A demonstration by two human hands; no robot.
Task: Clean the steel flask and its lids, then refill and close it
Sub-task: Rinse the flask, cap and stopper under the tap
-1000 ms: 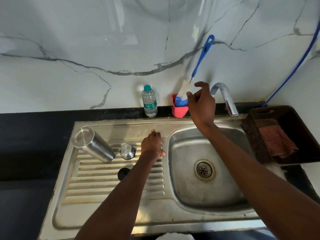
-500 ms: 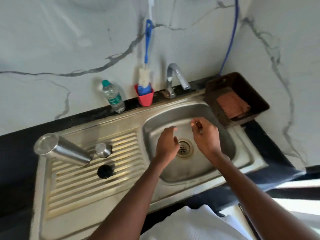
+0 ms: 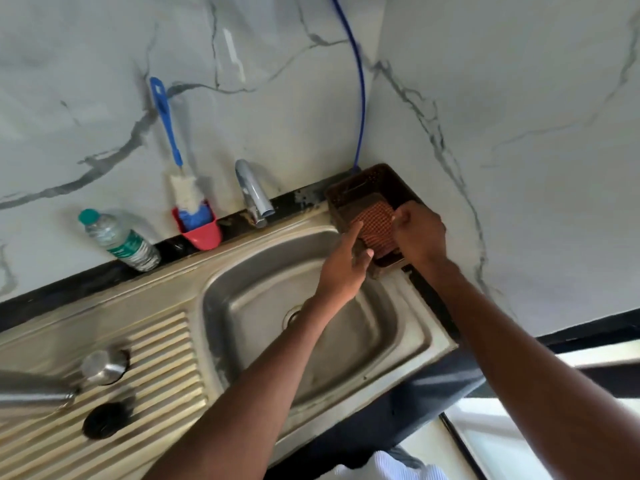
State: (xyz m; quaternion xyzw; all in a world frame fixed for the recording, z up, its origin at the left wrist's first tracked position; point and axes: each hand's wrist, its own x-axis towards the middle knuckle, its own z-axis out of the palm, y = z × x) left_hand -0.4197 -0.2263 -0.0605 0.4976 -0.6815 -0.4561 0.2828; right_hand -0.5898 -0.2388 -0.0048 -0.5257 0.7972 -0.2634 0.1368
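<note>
Both hands reach the far-right basket (image 3: 349,188) — right hand (image 3: 420,233) pinches the checked cloth (image 3: 375,223), left hand (image 3: 348,265) is open. The flask (image 3: 34,389) lies near-left on the drainboard — it could roll if bumped.

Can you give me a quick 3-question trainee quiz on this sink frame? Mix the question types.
1. True or false: the steel flask stands upright in the sink basin.
2. The checked cloth lies in: A) the red holder B) the brown basket C) the basin.
3. Fill in: the blue-handled brush stands in the ___ holder.

Key:
1. False; it lies on its side on the ribbed drainboard, near the steel lid and black lid.
2. B; the right hand is at the cloth, the left hand beside the basket.
3. red
</note>
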